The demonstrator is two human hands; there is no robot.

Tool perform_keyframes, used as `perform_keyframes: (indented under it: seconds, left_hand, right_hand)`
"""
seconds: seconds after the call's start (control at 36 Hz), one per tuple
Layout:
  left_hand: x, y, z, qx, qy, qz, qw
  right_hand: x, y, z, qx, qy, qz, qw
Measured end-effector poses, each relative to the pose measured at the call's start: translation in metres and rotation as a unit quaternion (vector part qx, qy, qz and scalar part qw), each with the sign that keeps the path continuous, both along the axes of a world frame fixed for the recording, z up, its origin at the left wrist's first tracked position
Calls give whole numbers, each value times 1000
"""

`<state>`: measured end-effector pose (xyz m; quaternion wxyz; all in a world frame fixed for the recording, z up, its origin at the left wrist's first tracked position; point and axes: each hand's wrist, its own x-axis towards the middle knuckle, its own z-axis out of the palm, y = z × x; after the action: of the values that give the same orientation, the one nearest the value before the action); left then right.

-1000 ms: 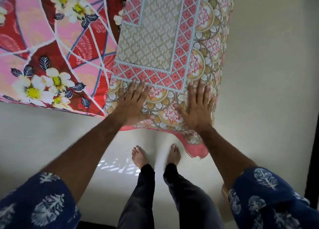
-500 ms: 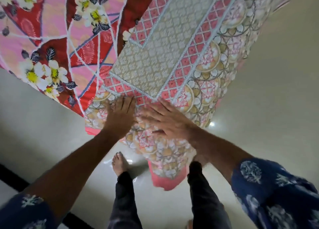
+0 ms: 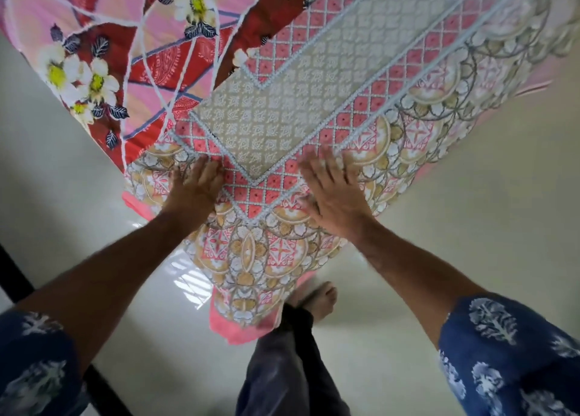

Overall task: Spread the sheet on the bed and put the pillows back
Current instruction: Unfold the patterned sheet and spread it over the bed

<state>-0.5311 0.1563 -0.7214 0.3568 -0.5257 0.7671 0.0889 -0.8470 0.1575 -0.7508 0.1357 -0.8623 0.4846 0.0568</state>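
Left hand: palm down, fingers straight and slightly spread, pressing flat on the patterned sheet near the bed corner. Its fingertips reach the pink lattice band of the print. It grips nothing.

Right hand: also palm down, fingers extended and fanned, lying flat on the same sheet just to the right of the corner of the lattice border. It grips nothing. Some motion blur at the fingertips.

The two hands are apart, with the pointed corner of the grey-and-pink border panel between them. Both forearms are bare; short blue sleeves with a white leaf print show at the lower left and lower right.

Sheet: grey centre panel with small white motifs, pink diamond lattice around it, then an outer band of cream, gold and pink scalloped medallions. It lies over the near corner of the bed, and its edge drapes down past the corner toward the floor, showing a plain pink underside at the lowest point.

To the left of it, a second cloth is exposed on the bed: red and pink floral sheet with white-and-yellow flowers and dark leaves.

Below: pale glossy floor with a window reflection, one bare foot beside the hanging corner, dark trouser legs. A dark strip crosses the floor at lower left.
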Motion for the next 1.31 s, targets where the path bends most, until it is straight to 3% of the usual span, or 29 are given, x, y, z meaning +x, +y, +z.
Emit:
perform_keyframes:
  seconds: [0.08, 0.14, 0.31, 0.42, 0.47, 0.58, 0.69, 0.75, 0.83, 0.89, 0.97, 1.11, 1.31]
  left_hand:
    - [-2, -3, 2, 9, 3, 17, 1000]
    - [-5, -6, 3, 13, 10, 43, 999]
    - [-19, -15, 2, -43, 48, 95, 993]
    - [-21, -20, -7, -43, 64, 131, 988]
    - [-23, -26, -4, -30, 59, 139, 988]
    - [-35, -54, 12, 39, -10, 163, 986]
    - [-53, -91, 18, 78, 13, 240, 967]
    - [-61, -92, 18, 38, 52, 281, 957]
    - [-81, -78, 9, -157, 133, 267, 941]
    - [-104, -74, 2, -217, 177, 269, 922]
    - [-153, -81, -12, -163, 193, 291, 923]
    - [-227, -114, -27, -183, 199, 299, 915]
    - [-266, -167, -29, -192, 181, 276, 924]
  right_hand:
    - [-19, -10, -1, -26, 11, 181, 983]
    - [-33, -25, 1, -24, 25, 202, 979]
    - [-91, -86, 9, 23, 30, -38, 999]
    - [-108, -111, 9, 12, 47, -109, 993]
    - [-103, -112, 9, -10, 69, -42, 997]
    - [-110, -133, 6, -5, 56, 227, 972]
    - [-121, -185, 10, -18, 66, 309, 948]
    - [-120, -204, 12, -14, 64, 256, 964]
    - [-115, -215, 11, -15, 40, 111, 993]
    - [-113, -214, 8, -29, 44, 75, 996]
    - [-114, -214, 5, -33, 45, 109, 993]
    - [-151, -249, 5, -46, 51, 326, 943]
    - [-206, -296, 11, -45, 67, 68, 994]
